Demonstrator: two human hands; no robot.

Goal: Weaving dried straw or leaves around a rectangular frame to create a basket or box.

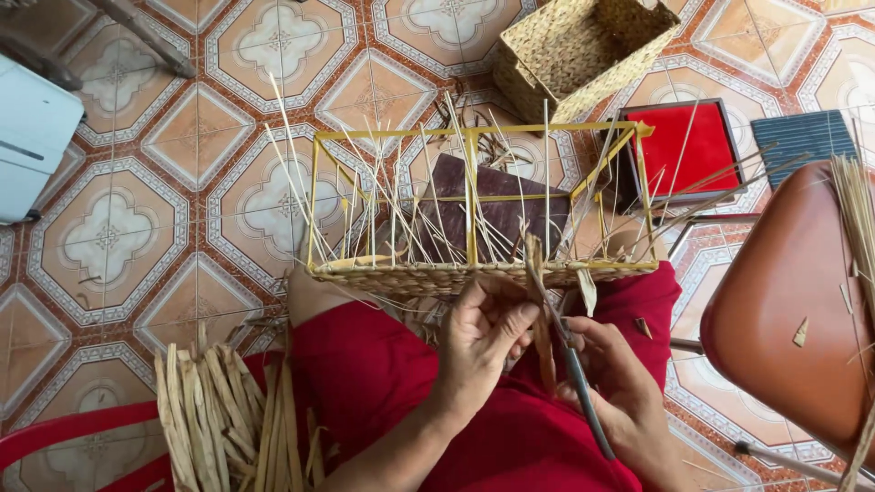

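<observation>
A yellow wire basket frame (472, 135) rests against my red-clad lap, with a band of woven straw (428, 276) along its near edge and thin straw stakes sticking up. My left hand (481, 333) pinches a flat dried straw strand (538, 292) just under the woven band. My right hand (618, 383) grips grey-handled scissors (576, 374), whose blades point up at the strand beside my left fingers.
A finished woven basket (583, 50) sits on the patterned tile floor behind the frame. A red square tray (685, 146) and a blue ribbed pad (807, 137) lie at the right, by a brown chair seat (793, 292). A bundle of dried straw (228, 419) lies at my left.
</observation>
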